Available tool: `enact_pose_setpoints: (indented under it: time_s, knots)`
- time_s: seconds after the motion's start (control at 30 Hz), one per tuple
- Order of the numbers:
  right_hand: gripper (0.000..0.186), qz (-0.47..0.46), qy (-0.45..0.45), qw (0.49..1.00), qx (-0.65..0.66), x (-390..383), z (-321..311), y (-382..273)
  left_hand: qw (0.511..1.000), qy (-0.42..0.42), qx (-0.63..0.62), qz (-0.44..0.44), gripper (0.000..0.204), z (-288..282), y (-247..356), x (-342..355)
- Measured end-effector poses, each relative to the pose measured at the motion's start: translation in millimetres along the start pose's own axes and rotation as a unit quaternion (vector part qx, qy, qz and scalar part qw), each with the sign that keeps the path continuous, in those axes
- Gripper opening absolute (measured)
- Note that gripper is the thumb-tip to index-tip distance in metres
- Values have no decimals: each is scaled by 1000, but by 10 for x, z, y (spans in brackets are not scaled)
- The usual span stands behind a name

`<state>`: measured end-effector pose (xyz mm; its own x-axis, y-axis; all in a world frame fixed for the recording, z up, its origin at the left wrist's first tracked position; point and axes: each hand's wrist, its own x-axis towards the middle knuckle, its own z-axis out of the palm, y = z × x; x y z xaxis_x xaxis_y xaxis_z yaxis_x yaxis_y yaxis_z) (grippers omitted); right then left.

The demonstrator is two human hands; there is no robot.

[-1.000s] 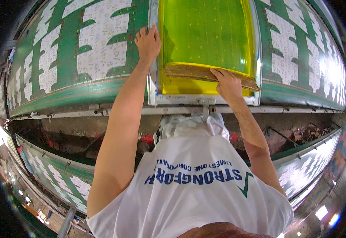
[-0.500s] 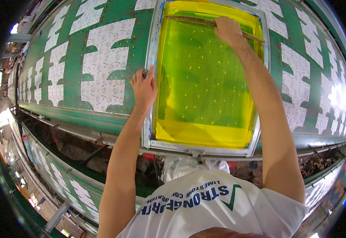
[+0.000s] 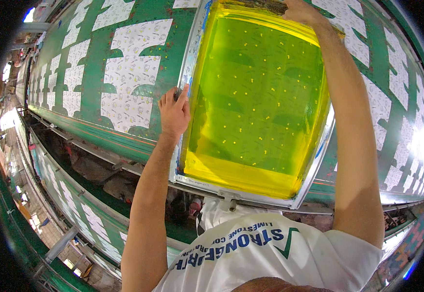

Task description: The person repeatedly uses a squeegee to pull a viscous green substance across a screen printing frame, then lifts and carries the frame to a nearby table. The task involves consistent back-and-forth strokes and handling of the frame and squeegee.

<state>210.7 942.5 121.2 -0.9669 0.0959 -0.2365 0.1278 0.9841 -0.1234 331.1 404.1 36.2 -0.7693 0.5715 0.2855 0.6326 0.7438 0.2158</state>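
A screen-printing frame of silvery metal, with yellow-green mesh, lies on the long green table in front of me. At its far end my right hand is closed on a squeegee, a dark, worn bar lying across the mesh and partly cut off by the top of the view. My left hand is at the frame's left side, fingers curled round a small dark grip, with one finger along the metal edge. Printed white fabric pieces show through the mesh and lie beside it.
Rows of white cut pieces cover the green table on both sides. A metal rail with a bracket runs along the near edge. Behind it, lower left, stands another green table with white pieces.
My right hand has pushed the squeegee farther away, to the far end of the mesh. My left hand keeps its hold at the frame's side. The view has tilted slightly.
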Motion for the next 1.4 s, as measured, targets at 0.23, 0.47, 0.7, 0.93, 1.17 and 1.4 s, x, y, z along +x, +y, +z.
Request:
enact_pose_setpoints:
  time_s: [0.23, 0.47, 0.7, 0.93, 1.17, 1.4]
  knots:
    - [36, -73, 34, 997, -22, -451, 180, -368, 1000, 19, -14, -1, 50, 24, -10, 2]
    - [34, -62, -24, 998, 4, -1751, 549, -1275, 999, 29, -46, -4, 44, 96, -59, -1]
    - [39, -18, -103, 994, 18, -3261, 889, -2298, 996, 71, -44, 14, 40, 114, -64, -30]
    - [42, 50, -16, 997, 54, -4629, 1353, -3193, 998, 51, -30, -2, 41, 181, -82, -44]
    - [47, 67, 26, 995, 75, -4788, 1390, -3289, 999, 29, -26, -9, 42, 155, -80, -25]
    - [48, 66, -72, 992, 85, -4911, 1259, -3283, 999, 37, -33, -7, 46, 165, -89, -29]
